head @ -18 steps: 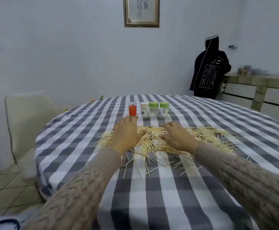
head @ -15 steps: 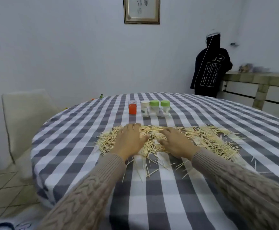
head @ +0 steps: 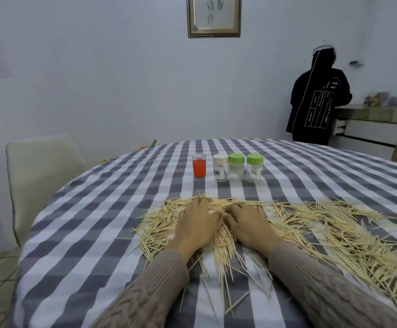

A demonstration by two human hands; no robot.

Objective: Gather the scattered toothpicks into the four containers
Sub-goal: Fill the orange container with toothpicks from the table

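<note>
A wide heap of wooden toothpicks [head: 329, 233] lies scattered across the grey-and-white checked tablecloth [head: 93, 221]. My left hand [head: 196, 223] and my right hand [head: 249, 224] rest palm-down on the heap's left part, side by side, fingers spread and slightly curled over the sticks. Neither hand holds anything that I can see. Behind the heap stand the containers in a row: an orange cup [head: 199, 165], a white-lidded jar [head: 220, 167] and two green-lidded jars [head: 236, 166] [head: 254, 167].
A pale chair [head: 41, 185] stands at the table's left edge. A person in a black hooded jacket [head: 318, 95] stands at the back right by a stone counter [head: 377, 129]. A framed picture [head: 214, 16] hangs on the wall.
Both hands have drawn closer together on the heap, pulling toothpicks into a denser bunch between them. The camera has tilted a little.
</note>
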